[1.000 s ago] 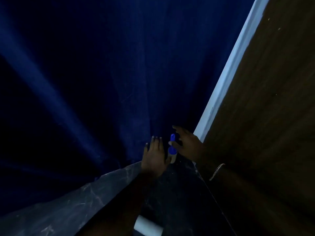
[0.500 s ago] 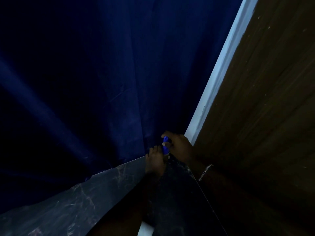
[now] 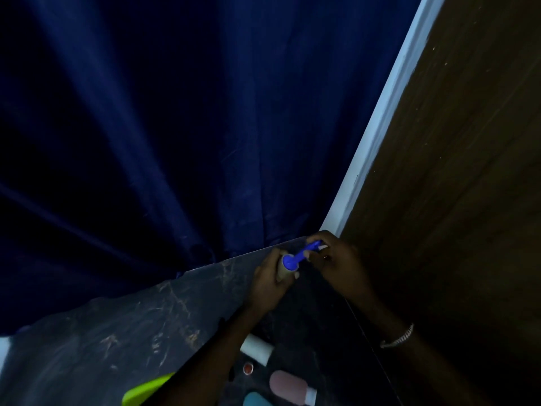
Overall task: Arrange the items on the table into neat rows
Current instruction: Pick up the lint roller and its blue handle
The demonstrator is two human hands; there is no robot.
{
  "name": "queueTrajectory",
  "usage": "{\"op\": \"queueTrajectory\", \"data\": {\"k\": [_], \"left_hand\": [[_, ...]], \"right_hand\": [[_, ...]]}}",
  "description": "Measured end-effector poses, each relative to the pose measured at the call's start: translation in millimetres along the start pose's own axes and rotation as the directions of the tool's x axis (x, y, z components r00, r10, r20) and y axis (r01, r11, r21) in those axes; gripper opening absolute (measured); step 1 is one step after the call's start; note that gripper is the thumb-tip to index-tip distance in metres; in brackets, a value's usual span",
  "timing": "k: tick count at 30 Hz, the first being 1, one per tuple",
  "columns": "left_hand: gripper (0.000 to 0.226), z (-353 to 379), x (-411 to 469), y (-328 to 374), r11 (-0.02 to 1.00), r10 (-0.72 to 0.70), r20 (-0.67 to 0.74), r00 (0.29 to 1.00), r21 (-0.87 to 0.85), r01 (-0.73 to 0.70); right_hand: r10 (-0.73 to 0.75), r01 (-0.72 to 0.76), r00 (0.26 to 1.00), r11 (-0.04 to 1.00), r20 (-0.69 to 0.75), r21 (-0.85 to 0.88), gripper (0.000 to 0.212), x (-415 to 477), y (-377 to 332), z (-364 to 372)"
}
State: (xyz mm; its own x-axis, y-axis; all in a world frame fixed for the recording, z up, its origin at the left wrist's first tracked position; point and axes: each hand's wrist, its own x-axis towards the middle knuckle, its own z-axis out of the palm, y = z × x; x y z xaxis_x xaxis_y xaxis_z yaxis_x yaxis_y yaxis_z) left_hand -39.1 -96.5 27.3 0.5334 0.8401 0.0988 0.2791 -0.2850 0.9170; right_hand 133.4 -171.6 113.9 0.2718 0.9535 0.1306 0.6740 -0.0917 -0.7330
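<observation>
Since the frame half a second ago, both of your hands have lifted off the far corner and now share one item. Your left hand is wrapped closed around the pale body of the blue-capped bottle, holding it tilted just above the far edge of the dark marble table. Your right hand pinches the bottle's blue nozzle between thumb and fingertips. More of the near table has also come into view.

Item count on the table, near edge:
- One white cylinder, lying on its side beside your left forearm.
- One small red round object; too small to identify.
- One pink bottle, lying flat.
- One teal item, partly cut off.
- One lime-green item, partly cut off.

One bracelet sits on your right wrist.
</observation>
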Motion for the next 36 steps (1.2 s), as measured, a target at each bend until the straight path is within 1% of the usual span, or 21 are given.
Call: {"op": "queueTrajectory", "data": {"k": [3,6,9,11,13,15,17,19,20,23,24,27,29,32,34,36], "left_hand": [[0.034,-14.9,-38.1,8.1,0.997,0.064,-0.027,0.998,0.041,-0.062],[0.039,-32.4,-78.6,14.3,0.990,0.060,-0.013,0.998,0.132,-0.058],[0.043,-51.0,-117.3,22.4,0.940,0.010,0.044,0.999,0.340,-0.024],[0.045,-64.5,-142.2,30.5,0.869,-0.026,0.070,0.997,0.496,-0.013],[0.047,-73.6,-163.1,39.6,0.791,-0.056,0.085,0.995,0.612,-0.008],[0.049,-80.5,-184.0,47.9,0.735,-0.061,0.083,0.995,0.678,-0.011],[0.051,-86.7,-201.6,54.8,0.674,-0.041,0.068,0.997,0.738,-0.023],[0.050,-94.5,-217.1,60.8,0.618,-0.014,0.040,0.999,0.786,-0.023],[0.049,-98.6,-224.5,63.6,0.601,0.000,0.028,1.000,0.799,-0.023],[0.046,-113.6,-244.6,69.5,0.562,0.062,-0.014,0.998,0.827,-0.023],[0.045,-120.9,-251.7,70.0,0.554,0.080,-0.036,0.996,0.833,-0.014],[0.048,-147.8,-275.0,68.4,0.569,0.096,-0.095,0.991,0.822,0.023],[0.051,-173.1,-292.9,64.6,0.574,0.082,-0.125,0.989,0.817,0.056],[0.050,-225.7,-322.4,54.6,0.591,0.020,-0.235,0.972,0.787,0.178],[0.047,-263.0,-348.1,44.6,0.629,-0.023,-0.350,0.936,0.723,0.286],[0.047,-288.3,-374.9,36.5,0.628,-0.065,-0.427,0.902,0.685,0.369]], "right_hand": [[0.011,-0.012,1.000,0.999,0.025,0.043,0.014,-36.1,-18.6,-12.1],[0.014,-0.015,0.996,1.000,0.090,0.012,0.011,-70.5,-34.6,-15.9],[-0.012,0.026,0.980,0.997,0.197,-0.066,0.009,-98.4,-46.9,-15.4],[0.004,0.049,0.944,0.987,0.330,-0.151,0.009,-113.9,-55.2,-12.0],[0.089,0.053,0.884,0.957,0.460,-0.286,0.020,-126.9,-64.1,-3.5],[0.185,0.048,0.837,0.912,0.514,-0.407,0.040,-139.2,-78.8,8.9],[0.213,0.070,0.827,0.879,0.520,-0.471,0.057,-147.7,-93.6,23.8],[0.193,0.114,0.825,0.863,0.531,-0.492,0.063,-154.3,-112.6,39.9],[0.165,0.142,0.830,0.862,0.533,-0.487,0.060,-157.5,-123.3,49.1],[0.036,0.217,0.861,0.875,0.507,-0.432,0.041,-167.1,-155.0,78.0],[0.007,0.233,0.863,0.881,0.505,-0.411,0.040,-170.4,-165.3,88.1],[-0.046,0.285,0.859,0.871,0.510,-0.401,0.043,-179.1,-187.6,115.0],[-0.083,0.329,0.851,0.853,0.518,-0.404,0.046,-184.0,-197.0,128.6],[-0.096,0.347,0.831,0.859,0.547,-0.376,0.049,-187.9,-197.8,138.1],[-0.078,0.308,0.819,0.896,0.568,-0.321,0.051,-188.1,-193.1,140.8],[-0.056,0.244,0.808,0.938,0.587,-0.246,0.047,-190.6,-190.4,145.1]]}}
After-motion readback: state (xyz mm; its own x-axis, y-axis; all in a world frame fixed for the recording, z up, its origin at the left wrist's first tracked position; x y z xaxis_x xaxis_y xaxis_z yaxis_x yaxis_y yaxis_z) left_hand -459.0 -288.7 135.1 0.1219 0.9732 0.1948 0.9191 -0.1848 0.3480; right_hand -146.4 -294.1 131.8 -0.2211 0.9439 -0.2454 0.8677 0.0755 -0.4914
